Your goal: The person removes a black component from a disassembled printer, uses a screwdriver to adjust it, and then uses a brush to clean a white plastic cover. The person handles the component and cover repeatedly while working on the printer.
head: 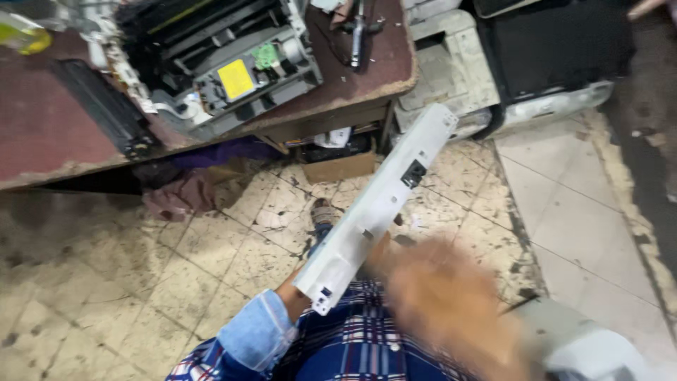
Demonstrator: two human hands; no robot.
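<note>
Worn tiled floor (141, 282) fills most of the frame, cracked and dirty. Upper left: reddish-brown workbench (42, 134) w/ an opened printer (218, 56) on it, covers off, internals exposed, small yellow part and green bit showing on the chassis. A dark long strip part (106, 106) lies on the bench left of the printer. Upper right: stacked printer casings (522, 63), light grey and black, on the floor by the bench. A screwdriver-like tool (358, 32) rests on the bench at top centre.

Centre: long white plastic panel (381, 204), off the machine, held up at a slant from lower centre toward upper right, over the floor and well apart from the printer. So, as I judge it, disassembly is well along: housing open, this cover piece free; chassis on the bench not yet stripped further.

Left hand (300, 296), blue cuff, sits behind the panel's lower end, seems to grip it, fingers hidden. Right hand (444, 303) is motion-blurred just beside the panel's lower half; can't tell if open or closed.
</note>
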